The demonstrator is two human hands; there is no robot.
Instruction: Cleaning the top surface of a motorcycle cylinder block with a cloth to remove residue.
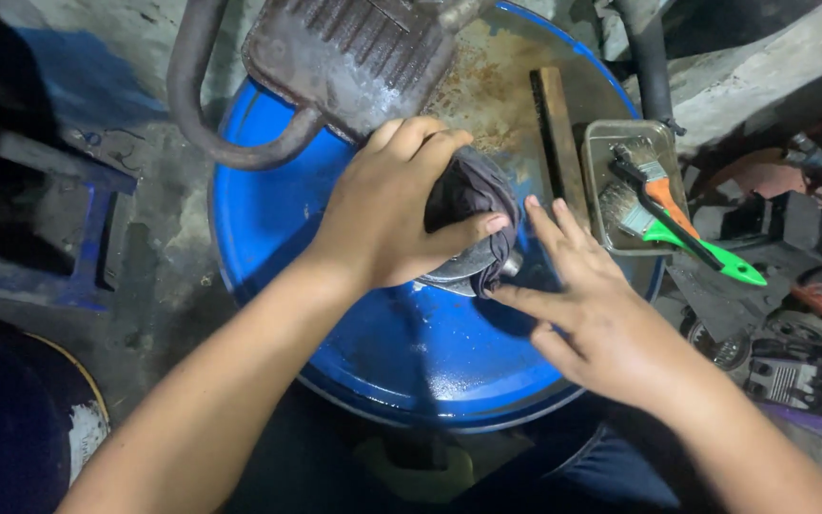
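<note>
Dark rag over a round metal part, on top of the blue drum (268, 209).

L hand (387, 205) fingers clamped on rag (468, 190), pressing it onto metal part (459, 271) at drum centre; R hand (587, 305) fingers spread flat, steadying part's edge. Rag: soft, light, bunches easily. Part looks stiff, heavy-ish, prob. oily/slick, so grip by rim w/ cloth. Brushes in tray (601, 143) nearby.

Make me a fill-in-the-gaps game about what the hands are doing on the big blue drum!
1. The left hand presses a dark grey ____ onto a round shiny metal part.
2. Both sit on the lid of a round ____ metal drum.
3. The right hand is open beside the part, holding ____.
4. The small metal tray holds ____ paintbrushes.

Missing words: cloth; blue; nothing; two
</note>
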